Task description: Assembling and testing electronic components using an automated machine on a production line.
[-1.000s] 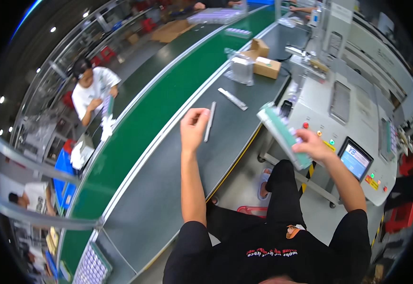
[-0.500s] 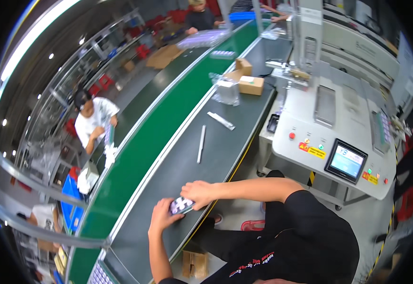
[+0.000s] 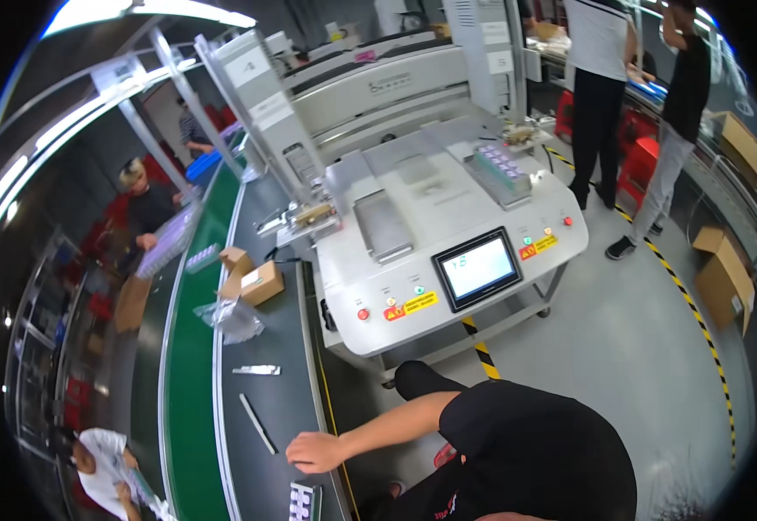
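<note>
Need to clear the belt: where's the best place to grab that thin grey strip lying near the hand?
Probably at the middle of the thin grey strip, pinching across its narrow width from above. It lies flat on the dark belt, long and slender, so end grips would likely tip it.

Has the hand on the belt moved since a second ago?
Yes. The hand has come back along the dark belt, nearer the person, away from the long thin strip.

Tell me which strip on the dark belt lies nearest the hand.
The long thin strip, lying slantwise just up-left of the hand; the shorter silvery strip sits farther up the belt.
</note>
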A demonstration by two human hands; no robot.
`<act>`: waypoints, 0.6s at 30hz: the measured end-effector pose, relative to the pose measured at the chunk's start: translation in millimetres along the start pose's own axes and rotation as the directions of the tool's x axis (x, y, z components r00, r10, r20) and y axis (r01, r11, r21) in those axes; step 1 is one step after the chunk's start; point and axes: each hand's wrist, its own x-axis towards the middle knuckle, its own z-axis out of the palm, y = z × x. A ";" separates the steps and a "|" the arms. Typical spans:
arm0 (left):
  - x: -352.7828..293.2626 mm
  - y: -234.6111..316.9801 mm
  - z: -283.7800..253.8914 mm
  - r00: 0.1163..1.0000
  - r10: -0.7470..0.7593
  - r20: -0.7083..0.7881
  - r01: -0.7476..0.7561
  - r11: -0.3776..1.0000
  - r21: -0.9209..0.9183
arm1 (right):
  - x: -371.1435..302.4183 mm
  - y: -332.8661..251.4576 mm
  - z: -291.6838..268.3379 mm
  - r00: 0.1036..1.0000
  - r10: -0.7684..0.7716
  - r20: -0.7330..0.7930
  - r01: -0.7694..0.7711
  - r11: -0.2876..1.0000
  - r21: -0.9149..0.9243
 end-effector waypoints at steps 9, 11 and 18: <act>13.5 36.7 -34.9 0.991 -0.022 0.130 0.014 0.998 0.064 | -5.8 -4.5 -7.0 0.995 -0.076 -0.069 0.068 0.991 -0.117; 17.1 29.0 -30.3 0.997 0.030 0.073 -0.030 0.999 0.009 | -4.9 -3.7 -9.9 0.994 -0.071 -0.079 0.061 0.990 -0.125; 3.2 -54.3 18.7 0.952 -0.129 0.278 0.284 0.710 -0.644 | -0.8 -10.9 5.5 0.991 -0.094 -0.091 0.087 0.993 -0.079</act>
